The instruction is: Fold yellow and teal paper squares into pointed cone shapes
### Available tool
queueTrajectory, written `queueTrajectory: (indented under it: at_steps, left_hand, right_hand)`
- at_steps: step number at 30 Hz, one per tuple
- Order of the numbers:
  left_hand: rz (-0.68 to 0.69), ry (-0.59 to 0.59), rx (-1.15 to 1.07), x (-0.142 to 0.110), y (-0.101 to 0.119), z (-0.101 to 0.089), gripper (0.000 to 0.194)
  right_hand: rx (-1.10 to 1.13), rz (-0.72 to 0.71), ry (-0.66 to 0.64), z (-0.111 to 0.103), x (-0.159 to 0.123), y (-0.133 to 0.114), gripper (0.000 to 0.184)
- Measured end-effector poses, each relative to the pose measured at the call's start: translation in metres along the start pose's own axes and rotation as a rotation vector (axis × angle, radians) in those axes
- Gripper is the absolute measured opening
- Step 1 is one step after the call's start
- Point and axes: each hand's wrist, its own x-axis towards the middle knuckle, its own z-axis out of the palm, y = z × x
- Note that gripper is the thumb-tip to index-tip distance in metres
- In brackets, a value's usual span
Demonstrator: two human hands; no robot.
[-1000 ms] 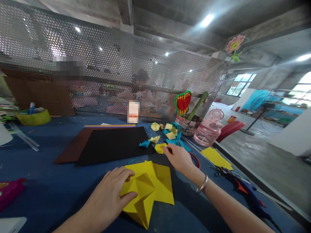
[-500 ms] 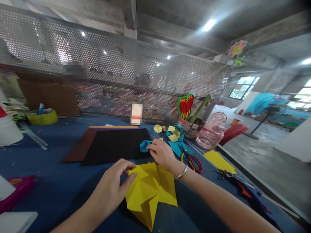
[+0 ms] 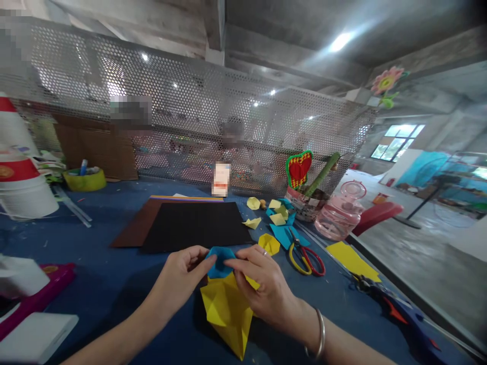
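Between the fingertips of both hands is a small blue folded paper piece [image 3: 220, 259], shaped like a shallow cup. My left hand [image 3: 186, 271] pinches its left edge, thumb at the front. On the other side my right hand [image 3: 262, 279], with a ring and a bangle, grips the right edge. Just below lies a large folded yellow paper [image 3: 228, 314] with creases and pointed corners, partly covered by my right hand. A small yellow cupped paper piece [image 3: 269, 244] rests beyond my right hand, beside red-and-yellow-handled scissors [image 3: 304, 257].
Black card sheets [image 3: 198, 223] lie ahead, over brown ones. To the right stand a pink water bottle [image 3: 338, 213], a cactus pot [image 3: 308, 205], blue paper [image 3: 285, 235], yellow paper [image 3: 352, 258] and a dark-blue tool [image 3: 407, 314]. A magenta tape dispenser [image 3: 41, 294] sits left.
My right hand has brought the blue paper piece back toward me, over the yellow paper. My left hand has moved up from the yellow paper and now holds the blue piece too.
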Motion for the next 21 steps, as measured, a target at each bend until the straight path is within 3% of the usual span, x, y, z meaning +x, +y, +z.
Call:
queueTrajectory:
  at_steps: [5, 10, 21]
  left_hand:
    - [-0.046, -0.005, -0.057, 0.003, -0.001, 0.0, 0.027]
    - [-0.049, -0.002, -0.092, 0.002, 0.0, 0.002, 0.027]
    - [-0.04, 0.008, -0.105, 0.002, -0.001, 0.004, 0.027]
  right_hand:
    - [0.197, 0.174, 0.04, 0.0, 0.003, -0.004, 0.019]
    - [0.256, 0.329, 0.06, 0.006, 0.003, 0.0, 0.007]
    - [0.276, 0.53, -0.016, 0.012, 0.0, 0.0, 0.015]
